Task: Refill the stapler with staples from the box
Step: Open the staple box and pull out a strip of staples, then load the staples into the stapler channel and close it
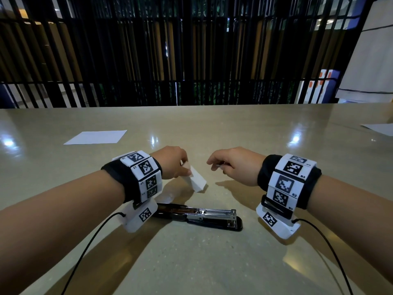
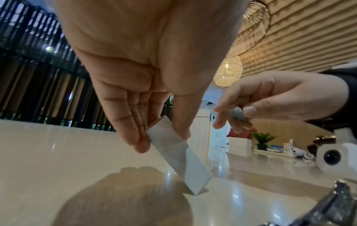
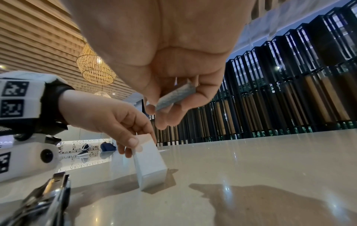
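A small white staple box [image 1: 196, 179] [image 2: 181, 159] [image 3: 150, 163] stands tilted on the beige table, one lower corner touching the top. My left hand [image 1: 174, 165] [image 2: 158, 134] pinches its upper end between thumb and fingers. My right hand [image 1: 221, 165] [image 3: 173, 97] hovers to the right of the box and pinches a grey strip of staples [image 3: 174, 95] [image 2: 236, 113]. The black and chrome stapler [image 1: 202, 216] lies open on the table nearer to me, its metal channel facing up; its end shows in the right wrist view as the stapler [image 3: 44, 197].
A white sheet of paper [image 1: 96, 137] lies at the far left of the table [image 1: 276, 128]. Another sheet [image 1: 380, 128] sits at the right edge. Black vertical railings stand beyond the table's far edge. Cables hang from both wrist cameras.
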Demonstrator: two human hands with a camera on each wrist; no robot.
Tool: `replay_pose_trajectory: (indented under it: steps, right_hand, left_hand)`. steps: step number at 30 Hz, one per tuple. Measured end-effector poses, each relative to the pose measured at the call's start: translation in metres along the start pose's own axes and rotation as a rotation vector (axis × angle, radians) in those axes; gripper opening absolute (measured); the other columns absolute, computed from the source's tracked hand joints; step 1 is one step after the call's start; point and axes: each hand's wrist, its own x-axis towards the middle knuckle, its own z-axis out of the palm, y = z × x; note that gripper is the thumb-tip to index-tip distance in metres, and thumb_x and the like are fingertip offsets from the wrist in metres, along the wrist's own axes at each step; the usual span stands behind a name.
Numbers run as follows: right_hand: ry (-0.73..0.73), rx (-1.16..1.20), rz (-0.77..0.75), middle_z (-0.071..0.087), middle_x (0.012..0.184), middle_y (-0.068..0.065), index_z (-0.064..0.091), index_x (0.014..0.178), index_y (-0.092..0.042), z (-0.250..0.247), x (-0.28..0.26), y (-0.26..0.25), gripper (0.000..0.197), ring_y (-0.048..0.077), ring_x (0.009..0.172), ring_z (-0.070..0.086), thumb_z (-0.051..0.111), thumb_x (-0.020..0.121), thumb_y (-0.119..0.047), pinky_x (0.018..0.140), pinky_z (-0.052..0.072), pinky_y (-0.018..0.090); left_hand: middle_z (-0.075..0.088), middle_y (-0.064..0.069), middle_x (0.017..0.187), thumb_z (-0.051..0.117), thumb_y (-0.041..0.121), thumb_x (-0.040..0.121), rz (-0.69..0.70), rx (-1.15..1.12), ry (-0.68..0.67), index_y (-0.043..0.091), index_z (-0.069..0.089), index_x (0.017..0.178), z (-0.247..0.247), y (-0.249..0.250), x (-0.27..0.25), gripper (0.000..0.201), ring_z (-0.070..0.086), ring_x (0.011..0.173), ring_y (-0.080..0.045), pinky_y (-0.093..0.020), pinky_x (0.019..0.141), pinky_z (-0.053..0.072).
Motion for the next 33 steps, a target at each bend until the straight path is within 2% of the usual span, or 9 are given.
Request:
replay_pose_trajectory:
  steps: [3,7,11,14,17,20,26,29,33]
  right_hand:
    - [-0.026,-0.007,-0.023,0.063,0.128,-0.004,0.053,0.132,-0.02,0.001,-0.003,-0.003,0.039,0.011,0.109,0.058,0.039,0.099,-0.005,0.093,0.042,0.02]
    - [-0.067,-0.059,-0.035,0.055,0.131,-0.001,0.053,0.132,-0.021,0.006,-0.009,-0.01,0.048,0.018,0.119,0.053,0.037,0.094,0.003,0.103,0.043,0.029]
    - [-0.099,-0.052,-0.079,0.05,0.108,-0.006,0.055,0.129,-0.023,0.014,-0.018,-0.018,0.037,0.012,0.098,0.052,0.047,0.095,-0.008,0.088,0.044,0.022]
    - [-0.118,-0.041,-0.098,0.051,0.095,-0.01,0.058,0.124,-0.022,0.02,-0.024,-0.022,0.031,0.008,0.083,0.049,0.056,0.093,-0.018,0.074,0.041,0.017]
    - [-0.136,-0.02,-0.091,0.056,0.093,-0.008,0.063,0.118,-0.019,0.024,-0.029,-0.026,0.029,0.01,0.082,0.052,0.063,0.089,-0.024,0.074,0.043,0.02]
    - [-0.136,-0.009,-0.086,0.058,0.093,-0.008,0.064,0.114,-0.019,0.026,-0.033,-0.026,0.027,0.011,0.082,0.053,0.064,0.088,-0.024,0.067,0.04,0.016]
    - [-0.113,-0.036,-0.063,0.059,0.091,-0.009,0.066,0.109,-0.019,0.03,-0.037,-0.025,0.022,0.01,0.084,0.054,0.061,0.087,-0.018,0.073,0.042,0.019]
    - [-0.094,-0.022,-0.052,0.056,0.091,-0.009,0.067,0.106,-0.019,0.029,-0.039,-0.026,0.019,0.01,0.084,0.053,0.06,0.088,-0.019,0.072,0.042,0.018]
    - [-0.056,-0.008,-0.039,0.055,0.092,-0.009,0.067,0.106,-0.019,0.029,-0.041,-0.025,0.019,0.01,0.085,0.052,0.06,0.088,-0.017,0.071,0.039,0.017]
  left_hand:
    - [0.071,-0.002,0.08,0.065,0.039,0.085,-0.075,-0.02,-0.095,0.007,0.06,0.115,0.004,-0.002,0.003,0.044,0.06,0.06,-0.01,-0.022,0.058,0.045]
    - [0.076,-0.008,0.093,0.061,0.039,0.088,-0.13,0.004,-0.198,0.006,0.065,0.109,0.011,-0.006,0.006,0.039,0.064,0.07,-0.015,-0.028,0.073,0.052]
    - [0.075,-0.008,0.099,0.057,0.035,0.091,-0.127,0.079,-0.267,0.006,0.067,0.114,0.016,-0.006,0.003,0.038,0.06,0.067,-0.014,-0.02,0.059,0.045]
    - [0.074,-0.011,0.103,0.055,0.034,0.092,-0.117,0.095,-0.263,0.005,0.067,0.115,0.018,-0.006,0.003,0.039,0.06,0.07,-0.017,-0.019,0.059,0.045]
    - [0.07,-0.01,0.111,0.056,0.036,0.091,-0.122,0.08,-0.24,0.004,0.057,0.126,0.017,-0.007,0.0,0.047,0.06,0.072,-0.018,-0.024,0.064,0.049]
    - [0.065,-0.001,0.101,0.057,0.046,0.088,-0.125,0.049,-0.187,0.014,0.042,0.133,0.016,-0.012,-0.01,0.057,0.06,0.083,-0.017,-0.032,0.079,0.05]
    - [0.059,0.009,0.103,0.06,0.064,0.076,-0.013,0.053,-0.267,0.029,0.054,0.11,0.008,-0.019,-0.05,0.05,0.057,0.092,-0.011,-0.028,0.082,0.047]
    - [0.061,0.014,0.101,0.071,0.062,0.066,0.007,0.062,-0.369,0.034,0.057,0.109,0.011,-0.017,-0.068,0.053,0.058,0.094,-0.008,-0.028,0.087,0.049]
    - [0.062,0.013,0.1,0.073,0.045,0.071,0.05,0.164,-0.284,0.038,0.059,0.104,0.019,-0.019,-0.079,0.036,0.057,0.092,-0.009,-0.025,0.081,0.048]
